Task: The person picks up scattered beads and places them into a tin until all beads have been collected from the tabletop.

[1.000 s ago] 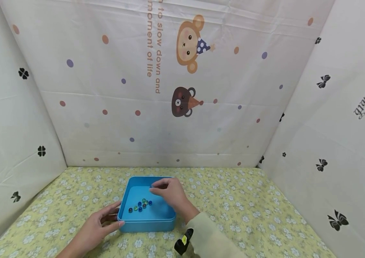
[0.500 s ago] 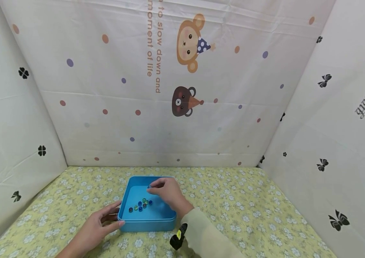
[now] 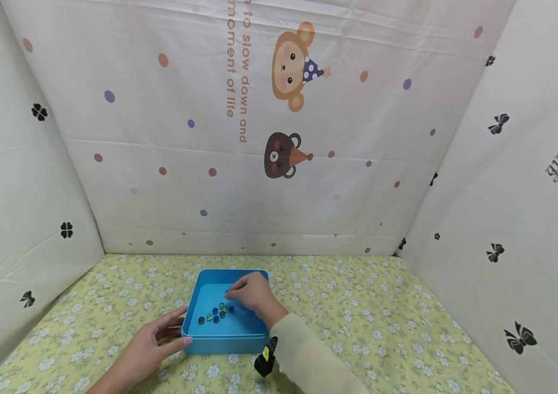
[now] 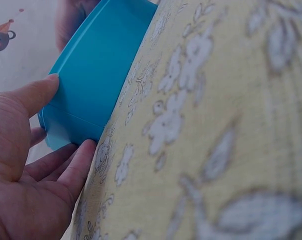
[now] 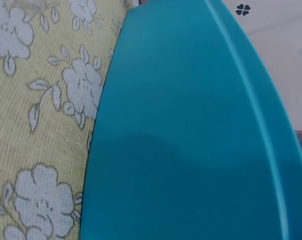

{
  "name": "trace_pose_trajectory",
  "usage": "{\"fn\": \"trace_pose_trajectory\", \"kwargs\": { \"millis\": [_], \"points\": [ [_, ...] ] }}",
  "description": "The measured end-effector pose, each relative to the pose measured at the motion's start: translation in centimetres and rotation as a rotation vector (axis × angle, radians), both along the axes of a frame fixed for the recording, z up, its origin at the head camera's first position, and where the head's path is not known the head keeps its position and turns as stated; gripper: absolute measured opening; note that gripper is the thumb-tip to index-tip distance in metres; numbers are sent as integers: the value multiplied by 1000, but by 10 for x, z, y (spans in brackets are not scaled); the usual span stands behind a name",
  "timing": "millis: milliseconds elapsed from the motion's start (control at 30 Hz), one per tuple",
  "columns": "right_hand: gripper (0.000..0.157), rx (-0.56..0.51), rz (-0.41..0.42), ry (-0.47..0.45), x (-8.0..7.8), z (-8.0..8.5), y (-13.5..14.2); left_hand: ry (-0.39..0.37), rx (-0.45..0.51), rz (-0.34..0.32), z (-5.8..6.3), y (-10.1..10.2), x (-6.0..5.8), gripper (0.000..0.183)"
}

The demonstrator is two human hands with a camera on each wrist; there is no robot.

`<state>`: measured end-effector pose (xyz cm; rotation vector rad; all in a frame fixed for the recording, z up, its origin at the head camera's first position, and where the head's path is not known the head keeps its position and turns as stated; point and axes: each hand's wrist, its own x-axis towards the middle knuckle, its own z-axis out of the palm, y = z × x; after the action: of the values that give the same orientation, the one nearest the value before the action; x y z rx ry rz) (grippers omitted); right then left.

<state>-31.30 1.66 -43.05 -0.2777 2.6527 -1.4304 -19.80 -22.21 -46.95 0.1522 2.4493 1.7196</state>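
A square light-blue plastic box [image 3: 226, 345] stands on the table with several small glass marbles [image 3: 216, 319], blue, green and reddish-brown, lying on its floor. My left hand [image 3: 153, 345] holds the box's near left corner; in the left wrist view its thumb lies at the rim and its fingers against the side wall. Inside the box, over its far part, my right hand [image 3: 255, 295] pinches a small dark blue marble [image 3: 226, 291], mostly covered by the fingertips. The box's outer wall [image 5: 181, 125] fills most of the right wrist view, which hides the right fingers.
Yellow flowered cloth [image 3: 338, 306] covers the table. White printed sheets [image 3: 239, 197] rise behind it and on both sides. A black strap with a yellow mark [image 3: 265, 357] is on the right wrist, just before the box's near right corner.
My right hand has shifted slightly left and lower inside the box, with the marble still between its fingertips. The left hand and the box keep their places.
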Motion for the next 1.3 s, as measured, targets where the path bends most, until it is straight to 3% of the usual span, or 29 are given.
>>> {"fn": "trace_pose_trajectory", "kwargs": {
  "millis": [500,1300],
  "points": [
    [9,156,-24,2,-2,1,-6,4,7,-14,-2,-2,-2,83],
    [9,94,4,64,1,2,1,-15,0,-31,2,-3,-3,82]
  ]
}}
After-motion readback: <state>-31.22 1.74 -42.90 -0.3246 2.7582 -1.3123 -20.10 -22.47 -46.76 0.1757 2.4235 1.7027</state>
